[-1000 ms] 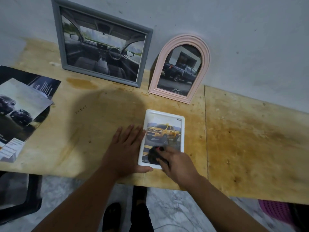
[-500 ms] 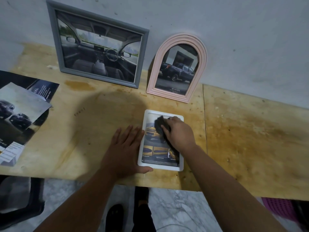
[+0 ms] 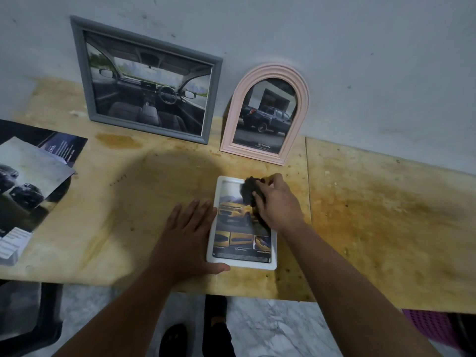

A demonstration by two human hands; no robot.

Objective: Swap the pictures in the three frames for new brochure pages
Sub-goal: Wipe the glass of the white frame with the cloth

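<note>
2 hands work the white frame [image 3: 241, 264] lying flat near the table [image 3: 386, 228] edge: your left hand [image 3: 189, 235] presses flat beside it, your right hand [image 3: 277, 202] grips a dark cloth [image 3: 248, 190] on its glass.

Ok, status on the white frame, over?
Left hand flat beside white frame, bracing it. Right hand grips dark cloth at frame's top. Yellow truck page in. Nothing blocking.
</note>
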